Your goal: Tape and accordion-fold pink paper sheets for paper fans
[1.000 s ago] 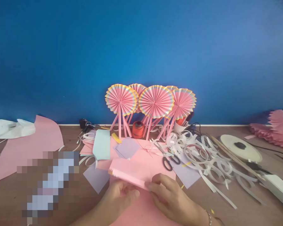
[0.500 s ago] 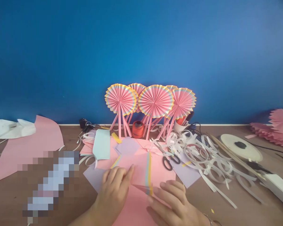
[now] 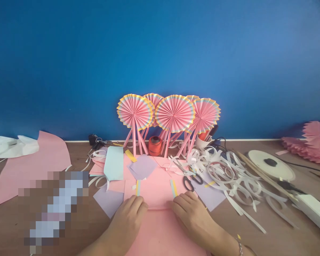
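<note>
In front of me lies a pink paper strip (image 3: 155, 195) with yellow and light-blue bands across both ends. My left hand (image 3: 130, 216) is closed at its near left corner, fingers curled over the edge. At the near right corner my right hand (image 3: 190, 212) grips the same edge, fingers bent together. My thumbs are mostly hidden behind the fingers. Under the strip spreads a larger pink sheet (image 3: 162, 234). Just beyond my right hand rest scissors (image 3: 188, 183) with dark handles. Lilac paper pieces (image 3: 143, 167) lie past the strip.
Several pink pleated paper fans (image 3: 175, 113) on rolled legs stand by the blue wall. An orange-red roll (image 3: 155, 146) sits among them. Curled white paper strips (image 3: 240, 185) heap at the right, beside a white round lid (image 3: 272, 165) and a white power strip (image 3: 314, 211).
My hands have moved to the two near corners of the striped strip and closed there. The strip, blurred and tilted before, now lies straighter with both banded ends showing.
</note>
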`<state>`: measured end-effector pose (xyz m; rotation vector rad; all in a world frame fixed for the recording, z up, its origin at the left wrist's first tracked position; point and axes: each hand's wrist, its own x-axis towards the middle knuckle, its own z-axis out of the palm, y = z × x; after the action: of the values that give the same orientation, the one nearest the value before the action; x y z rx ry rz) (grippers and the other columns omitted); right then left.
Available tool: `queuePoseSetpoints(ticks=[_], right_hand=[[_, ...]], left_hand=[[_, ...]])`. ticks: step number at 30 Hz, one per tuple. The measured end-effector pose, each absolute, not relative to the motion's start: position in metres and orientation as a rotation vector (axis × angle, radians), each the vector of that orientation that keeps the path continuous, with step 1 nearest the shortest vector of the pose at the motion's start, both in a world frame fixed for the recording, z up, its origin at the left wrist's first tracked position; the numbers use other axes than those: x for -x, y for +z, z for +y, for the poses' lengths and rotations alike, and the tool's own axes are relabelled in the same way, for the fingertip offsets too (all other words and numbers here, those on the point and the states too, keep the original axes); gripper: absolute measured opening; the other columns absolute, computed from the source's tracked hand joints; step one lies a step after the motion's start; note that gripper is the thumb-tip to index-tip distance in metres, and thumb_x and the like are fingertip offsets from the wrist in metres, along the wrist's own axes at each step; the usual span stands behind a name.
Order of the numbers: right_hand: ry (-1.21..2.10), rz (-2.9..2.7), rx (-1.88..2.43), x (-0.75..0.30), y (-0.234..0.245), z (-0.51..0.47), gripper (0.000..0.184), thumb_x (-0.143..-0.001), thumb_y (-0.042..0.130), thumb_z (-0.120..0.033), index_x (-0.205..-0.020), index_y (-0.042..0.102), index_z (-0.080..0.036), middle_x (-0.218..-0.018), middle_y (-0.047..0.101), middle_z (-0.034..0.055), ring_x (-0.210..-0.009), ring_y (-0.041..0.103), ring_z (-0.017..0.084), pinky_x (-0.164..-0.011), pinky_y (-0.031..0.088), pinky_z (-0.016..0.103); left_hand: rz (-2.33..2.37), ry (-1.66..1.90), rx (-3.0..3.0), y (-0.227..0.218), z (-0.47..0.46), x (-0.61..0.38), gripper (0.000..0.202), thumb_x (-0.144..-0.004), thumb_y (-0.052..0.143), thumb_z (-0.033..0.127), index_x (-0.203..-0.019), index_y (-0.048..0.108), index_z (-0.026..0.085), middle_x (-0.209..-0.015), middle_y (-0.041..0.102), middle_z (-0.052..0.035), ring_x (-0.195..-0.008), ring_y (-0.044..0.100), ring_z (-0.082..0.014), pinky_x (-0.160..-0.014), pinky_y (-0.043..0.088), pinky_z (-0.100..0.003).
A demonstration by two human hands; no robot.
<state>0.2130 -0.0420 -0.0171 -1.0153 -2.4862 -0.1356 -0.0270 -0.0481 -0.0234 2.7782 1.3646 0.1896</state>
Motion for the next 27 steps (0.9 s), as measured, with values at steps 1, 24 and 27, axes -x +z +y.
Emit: queuePoseSetpoints(ticks=[1, 24, 27], right_hand=[[-0.119, -2.508, 1.032, -0.214, -0.017, -0.042, 0.027, -0.076, 0.038, 0.005, -0.072, 0.054, -0.018, -0.066, 0.053, 0.0021, -0.059, 0.037, 0.016, -0.06, 0.024, 0.031], [0.596, -2.367, 1.229, -0.224, -0.009, -0.028, 0.037, -0.085, 0.039, -0.002, -0.106, 0.062, -0.022, -0.087, 0.056, 0.0045, -0.077, 0.058, 0.016, -0.068, 0.049, 0.027], [0.588, -2.338, 1.294, -0.223, -0.008, -0.027, 0.029, -0.087, 0.038, -0.004, -0.1, 0.059, -0.02, -0.086, 0.056, 0.004, -0.074, 0.057, 0.016, -0.066, 0.048, 0.028]], left_hand=[[1.353, 0.178, -2.777, -0.023, -0.048, 0.028, 0.038, -0.07, 0.038, -0.01, -0.086, 0.058, 0.018, -0.084, 0.058, -0.0043, -0.077, 0.052, -0.0211, -0.07, 0.046, -0.034], [1.385, 0.592, -2.184, -0.014, -0.031, 0.033, 0.033, -0.088, 0.037, 0.009, -0.094, 0.066, 0.022, -0.086, 0.062, -0.0033, -0.084, 0.061, -0.0174, -0.074, 0.052, -0.03], [1.407, 0.592, -2.144, -0.016, -0.029, 0.034, 0.028, -0.091, 0.036, 0.013, -0.088, 0.063, 0.022, -0.086, 0.061, -0.0025, -0.083, 0.059, -0.017, -0.074, 0.051, -0.03]])
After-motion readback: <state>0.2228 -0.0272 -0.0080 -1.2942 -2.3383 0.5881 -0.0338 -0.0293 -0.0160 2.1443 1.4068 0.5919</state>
